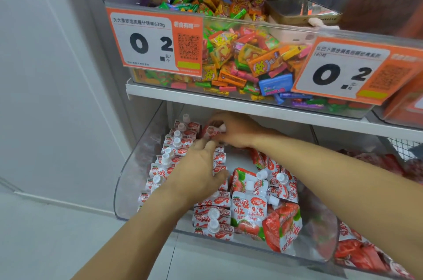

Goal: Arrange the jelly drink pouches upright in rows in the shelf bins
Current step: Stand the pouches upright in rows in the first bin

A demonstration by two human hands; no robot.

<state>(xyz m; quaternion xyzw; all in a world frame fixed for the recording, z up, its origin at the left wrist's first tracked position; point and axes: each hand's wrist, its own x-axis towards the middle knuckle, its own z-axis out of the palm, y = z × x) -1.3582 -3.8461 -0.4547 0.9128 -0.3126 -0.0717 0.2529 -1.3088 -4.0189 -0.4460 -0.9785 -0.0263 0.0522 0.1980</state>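
A clear plastic shelf bin (128, 179) on the lower shelf holds red-and-white strawberry jelly drink pouches with white caps. A row of upright pouches (170, 149) runs along the bin's left side, and a second row starts beside it. Loose pouches (256, 208) lie jumbled at the bin's front right. My right hand (238, 129) reaches to the back of the bin and is closed on one pouch (212, 131). My left hand (196, 172) rests flat on the upright rows, fingers spread, pressing against them.
The white shelf board (229, 103) hangs just above my hands. Over it stands a clear bin of mixed coloured candies (240, 55) with two orange price tags. Another bin of red packets (366, 254) sits to the right. A grey wall is at left.
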